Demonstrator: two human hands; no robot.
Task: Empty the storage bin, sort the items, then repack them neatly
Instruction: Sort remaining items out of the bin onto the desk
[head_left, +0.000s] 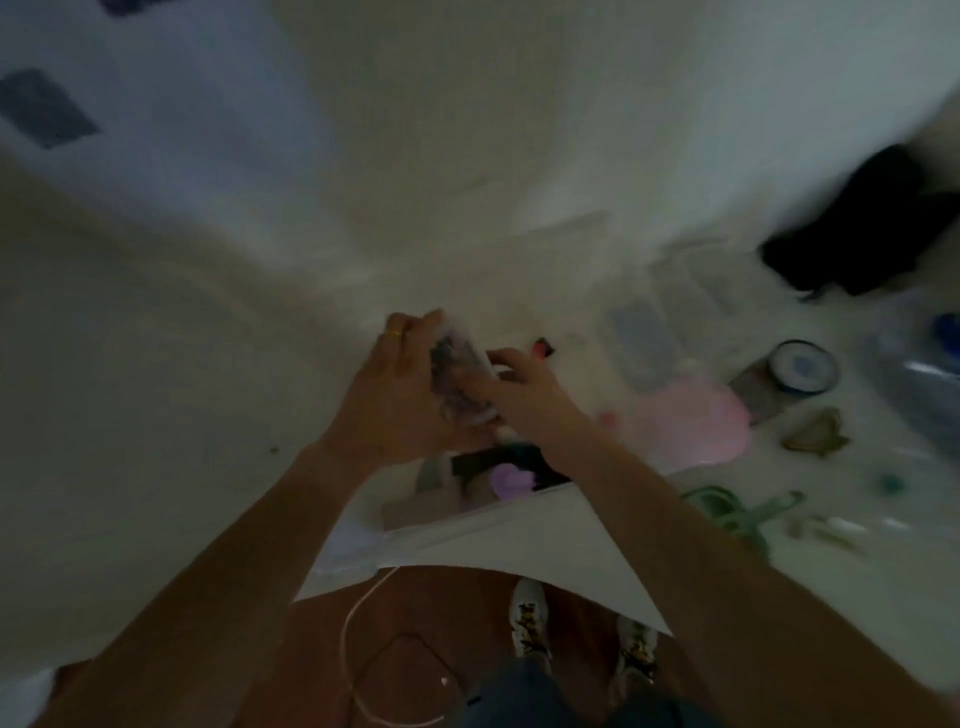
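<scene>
Both hands hold a small clear packet with dark purple contents (460, 376) above the white bed. My left hand (400, 384) grips it from the left side, and my right hand (519, 389) pinches its right edge. Beneath the hands sits the clear storage bin (467, 514), with a purple item (511, 480) and a black item (498, 461) inside. The frame is blurred, so the packet's contents are unclear.
On the bed to the right lie a pink bag (691, 421), a round tin (802, 366), a clear plastic box (644, 332), a green cord (737, 512), a black cloth (862, 228) and a small red item (543, 347). A wooden floor (415, 613) with a white cable is below.
</scene>
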